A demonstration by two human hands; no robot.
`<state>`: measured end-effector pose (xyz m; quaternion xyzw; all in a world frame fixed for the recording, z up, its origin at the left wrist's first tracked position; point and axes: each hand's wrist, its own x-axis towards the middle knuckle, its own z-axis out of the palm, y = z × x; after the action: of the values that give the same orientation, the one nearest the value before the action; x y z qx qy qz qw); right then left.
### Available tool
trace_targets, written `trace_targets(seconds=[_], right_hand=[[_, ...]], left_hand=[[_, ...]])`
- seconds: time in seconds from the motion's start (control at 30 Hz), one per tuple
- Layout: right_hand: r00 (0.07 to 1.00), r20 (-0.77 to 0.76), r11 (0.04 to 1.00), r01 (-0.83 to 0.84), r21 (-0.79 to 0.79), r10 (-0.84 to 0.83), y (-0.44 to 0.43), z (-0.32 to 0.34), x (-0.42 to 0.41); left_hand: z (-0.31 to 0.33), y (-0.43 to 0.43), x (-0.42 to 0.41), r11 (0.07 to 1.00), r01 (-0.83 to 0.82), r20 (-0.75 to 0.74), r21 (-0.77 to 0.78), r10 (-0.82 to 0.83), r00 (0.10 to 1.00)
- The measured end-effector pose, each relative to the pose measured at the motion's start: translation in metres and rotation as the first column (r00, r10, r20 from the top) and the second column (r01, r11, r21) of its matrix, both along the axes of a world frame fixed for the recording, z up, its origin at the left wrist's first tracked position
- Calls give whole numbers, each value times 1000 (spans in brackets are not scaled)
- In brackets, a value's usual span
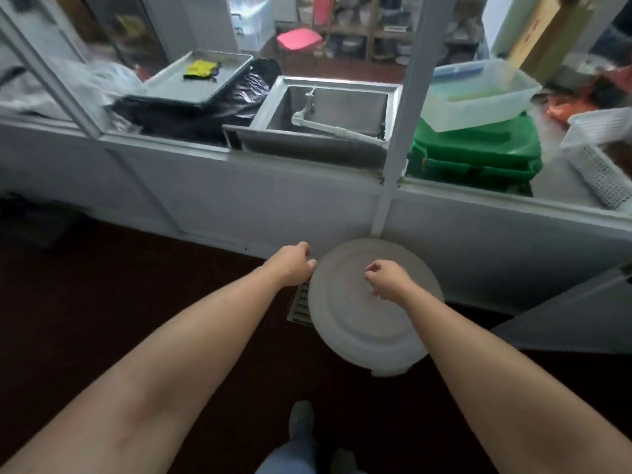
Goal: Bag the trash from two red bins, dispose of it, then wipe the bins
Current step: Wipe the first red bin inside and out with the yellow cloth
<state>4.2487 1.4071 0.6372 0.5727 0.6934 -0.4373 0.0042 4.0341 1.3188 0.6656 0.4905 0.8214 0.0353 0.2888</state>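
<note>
The left hand lies at the 9 o'clock rim of a round white lid. Its fingers are curled and touch the rim, but whether they grip it cannot be told. The right hand is over the upper half of the lid, fingers curled inward with nothing visible in them. Contact with the lid cannot be told. What stands under the lid is hidden.

The lid sits low at the foot of a white partition wall, above a dark floor. A slotted floor grate lies just beside the lid at 9 o'clock. At 6 o'clock, a foot and a blue trouser leg show.

An aluminium frame post rises from the wall at 12 o'clock. Beyond it, a steel sink holds a tap and a white pipe. At 10 o'clock, a metal tray carrying a yellow cloth rests on a black plastic bag.

At 2 o'clock, a grey surface carries a green container with a translucent tub on top of it. A white perforated basket stands at the right edge. In the far room, a pink chair seat is at 12 o'clock and a cardboard box at 1 o'clock.
</note>
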Motion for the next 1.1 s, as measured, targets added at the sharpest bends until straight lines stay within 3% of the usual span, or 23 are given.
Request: trace_targets(seconds=[0.6, 0.93, 1.1], right_hand=[[921, -12, 921, -391, 5, 391, -112, 47, -170], [859, 11, 859, -512, 16, 512, -250, 58, -337], [771, 33, 768, -636, 72, 636, -327, 68, -433]], left_hand=[[33, -206, -116, 916, -401, -75, 9, 401, 913], [33, -373, -252, 840, -542, -27, 28, 543, 840], [47, -466, -335, 785, -616, -27, 64, 618, 785]])
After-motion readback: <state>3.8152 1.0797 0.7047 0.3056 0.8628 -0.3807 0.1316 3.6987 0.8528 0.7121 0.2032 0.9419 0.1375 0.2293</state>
